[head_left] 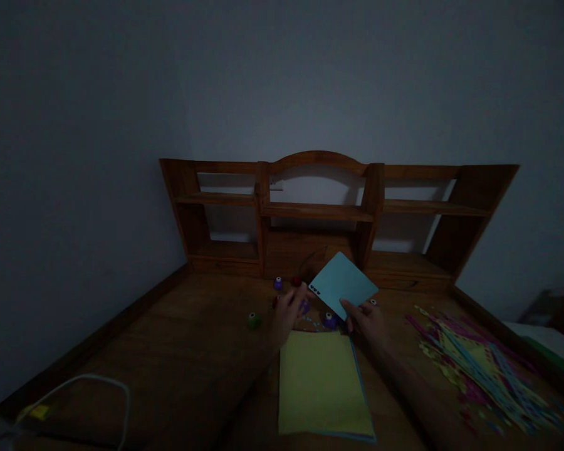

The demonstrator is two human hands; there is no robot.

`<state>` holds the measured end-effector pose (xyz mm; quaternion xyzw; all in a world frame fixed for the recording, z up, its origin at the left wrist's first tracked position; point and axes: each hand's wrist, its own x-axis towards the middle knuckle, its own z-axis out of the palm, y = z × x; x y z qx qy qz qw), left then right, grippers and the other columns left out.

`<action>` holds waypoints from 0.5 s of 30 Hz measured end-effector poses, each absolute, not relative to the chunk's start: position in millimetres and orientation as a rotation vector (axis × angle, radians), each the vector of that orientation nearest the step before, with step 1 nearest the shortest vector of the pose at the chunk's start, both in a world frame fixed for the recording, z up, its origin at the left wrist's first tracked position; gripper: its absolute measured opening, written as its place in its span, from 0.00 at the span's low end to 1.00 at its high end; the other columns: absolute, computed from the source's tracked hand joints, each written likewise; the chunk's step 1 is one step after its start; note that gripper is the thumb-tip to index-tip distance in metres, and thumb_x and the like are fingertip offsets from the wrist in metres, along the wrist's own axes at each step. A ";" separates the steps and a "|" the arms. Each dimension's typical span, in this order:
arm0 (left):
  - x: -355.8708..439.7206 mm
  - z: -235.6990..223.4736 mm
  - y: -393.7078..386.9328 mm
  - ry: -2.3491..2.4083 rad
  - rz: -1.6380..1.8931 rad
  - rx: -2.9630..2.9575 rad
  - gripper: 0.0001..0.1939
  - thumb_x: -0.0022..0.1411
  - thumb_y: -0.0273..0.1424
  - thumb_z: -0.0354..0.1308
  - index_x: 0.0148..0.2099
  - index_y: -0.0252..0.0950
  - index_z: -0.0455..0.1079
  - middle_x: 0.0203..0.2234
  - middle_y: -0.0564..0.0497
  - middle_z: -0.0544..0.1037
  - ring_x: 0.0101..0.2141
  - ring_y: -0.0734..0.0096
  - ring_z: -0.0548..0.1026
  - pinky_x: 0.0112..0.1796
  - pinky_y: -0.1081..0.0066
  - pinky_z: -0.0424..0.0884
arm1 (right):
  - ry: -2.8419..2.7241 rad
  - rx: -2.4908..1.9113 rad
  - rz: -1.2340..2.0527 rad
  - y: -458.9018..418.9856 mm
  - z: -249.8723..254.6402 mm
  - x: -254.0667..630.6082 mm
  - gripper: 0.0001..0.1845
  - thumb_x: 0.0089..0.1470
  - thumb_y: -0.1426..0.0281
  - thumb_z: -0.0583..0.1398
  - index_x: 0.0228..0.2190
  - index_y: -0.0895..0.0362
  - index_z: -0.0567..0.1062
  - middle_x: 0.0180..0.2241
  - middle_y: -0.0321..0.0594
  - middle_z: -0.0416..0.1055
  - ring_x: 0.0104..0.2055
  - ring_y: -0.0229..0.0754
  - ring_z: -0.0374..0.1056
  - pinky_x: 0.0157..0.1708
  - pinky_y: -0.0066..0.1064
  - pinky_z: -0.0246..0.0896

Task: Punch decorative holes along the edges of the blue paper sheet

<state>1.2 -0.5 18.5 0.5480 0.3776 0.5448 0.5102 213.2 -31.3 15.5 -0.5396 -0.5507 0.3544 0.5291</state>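
My right hand [364, 317] pinches the near corner of a light blue sheet of paper [342, 283] and holds it tilted up above the desk. A row of small shapes is punched along the sheet's left edge. My left hand [289, 310] is at that punched edge, fingers curled on a small purple punch [304, 306] that is partly hidden. A yellow sheet [320, 382] lies flat in front of me on top of a blue one. Small craft punches sit around the hands: a green one [253, 321], a purple one [277, 283] and another purple one [329, 321].
The wooden desk [178, 351] has a raised shelf unit [319, 213] at the back against a plain wall. A heap of punched coloured paper strips [479, 363] lies on the right. A white cable [89, 388] loops at the near left corner. The room is dim.
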 end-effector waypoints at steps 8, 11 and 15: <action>3.0 3.7 9.3 0.647 1.307 1.154 0.28 0.57 0.44 0.62 0.56 0.38 0.63 0.51 0.40 0.74 0.30 0.71 0.75 0.25 0.75 0.68 | -1.174 -1.203 0.923 -24.5 5.7 221.2 0.27 0.47 0.50 0.66 0.13 0.56 0.67 0.11 0.35 0.65 0.15 0.35 0.57 0.17 0.28 0.48; 5.0 2.8 5.9 0.679 1.226 1.243 0.29 0.58 0.41 0.64 0.57 0.36 0.64 0.49 0.39 0.76 0.37 0.66 0.78 0.37 0.69 0.72 | -1.125 -1.144 0.972 -24.2 2.6 219.8 0.26 0.46 0.50 0.66 0.14 0.56 0.67 0.13 0.36 0.66 0.16 0.36 0.60 0.18 0.28 0.52; 4.4 7.9 1.5 0.666 1.146 1.384 0.25 0.55 0.39 0.67 0.52 0.33 0.72 0.46 0.41 0.78 0.46 0.59 0.76 0.49 0.63 0.68 | -1.043 -1.154 0.938 -24.3 0.8 217.5 0.27 0.45 0.50 0.67 0.14 0.56 0.67 0.12 0.36 0.65 0.14 0.36 0.59 0.17 0.27 0.51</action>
